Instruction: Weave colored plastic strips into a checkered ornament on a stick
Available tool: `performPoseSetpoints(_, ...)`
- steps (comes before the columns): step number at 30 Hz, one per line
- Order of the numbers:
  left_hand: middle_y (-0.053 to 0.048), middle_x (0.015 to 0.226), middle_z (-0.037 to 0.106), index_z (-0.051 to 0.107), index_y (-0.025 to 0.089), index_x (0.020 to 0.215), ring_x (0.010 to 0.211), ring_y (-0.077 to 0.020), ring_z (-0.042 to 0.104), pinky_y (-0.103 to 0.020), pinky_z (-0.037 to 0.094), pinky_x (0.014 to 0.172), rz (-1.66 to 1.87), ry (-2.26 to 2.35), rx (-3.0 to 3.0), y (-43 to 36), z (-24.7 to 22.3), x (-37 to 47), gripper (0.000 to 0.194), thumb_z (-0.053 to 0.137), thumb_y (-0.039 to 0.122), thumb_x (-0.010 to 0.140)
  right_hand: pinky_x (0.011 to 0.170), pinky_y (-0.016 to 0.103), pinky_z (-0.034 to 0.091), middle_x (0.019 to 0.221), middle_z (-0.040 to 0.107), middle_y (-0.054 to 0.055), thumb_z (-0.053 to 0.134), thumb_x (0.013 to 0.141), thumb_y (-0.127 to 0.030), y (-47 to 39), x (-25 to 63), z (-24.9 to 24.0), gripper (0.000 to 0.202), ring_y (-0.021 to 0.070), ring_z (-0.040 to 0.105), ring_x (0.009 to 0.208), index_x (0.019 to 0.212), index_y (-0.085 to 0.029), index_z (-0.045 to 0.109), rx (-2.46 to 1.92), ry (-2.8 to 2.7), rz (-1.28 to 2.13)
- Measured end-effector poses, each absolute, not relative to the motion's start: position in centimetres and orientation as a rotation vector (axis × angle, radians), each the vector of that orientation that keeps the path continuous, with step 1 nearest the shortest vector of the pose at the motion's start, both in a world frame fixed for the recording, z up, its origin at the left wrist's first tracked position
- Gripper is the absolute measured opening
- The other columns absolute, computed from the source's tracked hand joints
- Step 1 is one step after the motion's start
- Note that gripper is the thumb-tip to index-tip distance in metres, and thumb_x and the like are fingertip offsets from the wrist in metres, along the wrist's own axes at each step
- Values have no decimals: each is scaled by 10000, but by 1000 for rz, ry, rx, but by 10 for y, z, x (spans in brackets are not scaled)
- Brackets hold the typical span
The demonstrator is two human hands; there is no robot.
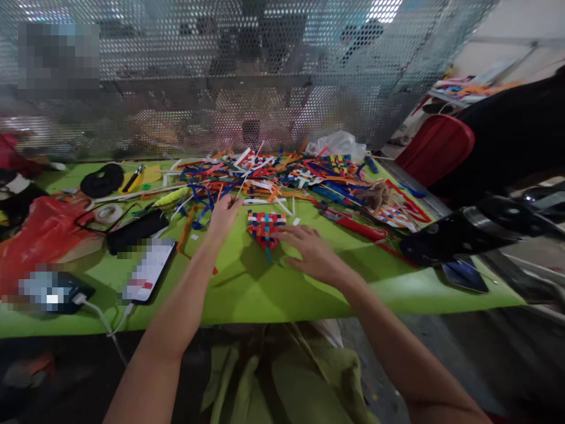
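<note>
A small woven piece (pixel 263 222) of red, white, blue and orange strips lies on the green tabletop, narrowing to a point toward me. My right hand (pixel 311 250) is at its right edge, fingers stretched out and apart; the fingertips seem to touch it. To the left of the piece, my left hand (pixel 226 211) is closed in a pinch around a thin white strip (pixel 245 179), which slants up and away over the heap. A teal strip end (pixel 268 254) sticks out from the weave's near tip. Scraps of white lie close by.
A tangled heap of coloured strips (pixel 282 174) covers the table's far side. Red-handled pliers (pixel 353 225) lie right; a phone (pixel 150 271), black case (pixel 138 231) and red plastic bag (pixel 48 232) lie left. A black jointed arm (pixel 463 229) reaches in from the right.
</note>
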State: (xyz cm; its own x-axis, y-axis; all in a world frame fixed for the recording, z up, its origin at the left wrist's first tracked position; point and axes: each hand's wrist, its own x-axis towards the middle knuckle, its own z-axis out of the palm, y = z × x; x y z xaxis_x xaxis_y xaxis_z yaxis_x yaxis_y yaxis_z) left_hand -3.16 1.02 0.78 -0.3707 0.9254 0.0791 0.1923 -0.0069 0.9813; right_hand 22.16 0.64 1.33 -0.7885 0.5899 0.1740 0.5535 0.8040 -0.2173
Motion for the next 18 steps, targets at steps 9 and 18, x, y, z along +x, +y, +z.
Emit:
performPoseSetpoints(9, 64, 554, 372, 531, 178, 722, 489, -71, 308, -208, 243, 476, 1476, 1581, 1169, 16, 7, -35, 134, 557, 259, 826, 1003, 451, 437, 1165, 712, 38, 432, 958, -318, -16, 213, -12, 329, 246, 583, 1164, 1122, -312, 717, -918, -2655, 396)
performPoseSetpoints(18, 52, 541, 385, 562, 179, 729, 466, -68, 310, -216, 241, 465, 1493, 1534, 1169, 17, 6, -35, 128, 572, 242, 841, 758, 405, 569, 864, 719, 86, 549, 802, -669, -97, 398, 26, 374, 264, 681, 808, 751, -351, 739, -1596, -1972, 750)
